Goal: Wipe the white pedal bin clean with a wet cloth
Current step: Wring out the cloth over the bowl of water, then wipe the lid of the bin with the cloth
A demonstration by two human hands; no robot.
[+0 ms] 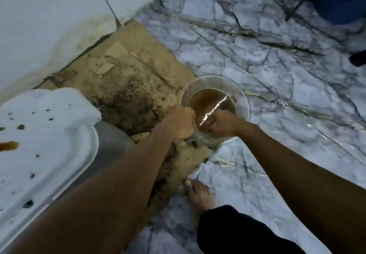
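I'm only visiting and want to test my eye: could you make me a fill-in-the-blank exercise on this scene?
1. The left hand and right hand grip a twisted ____ between them.
2. The water in the glass bowl looks ____.
3. The spotted white pedal bin is on the person's ____ side.

Missing words: cloth; brown; left.

Person's left hand and right hand grip twisted grey cloth, fingers curled round its ends. Just beyond fingers: glass bowl of brown water on marble floor. Left of fingers: stained cardboard, white pedal bin flecked with brown spots. Nearer camera than fingers: bare foot.
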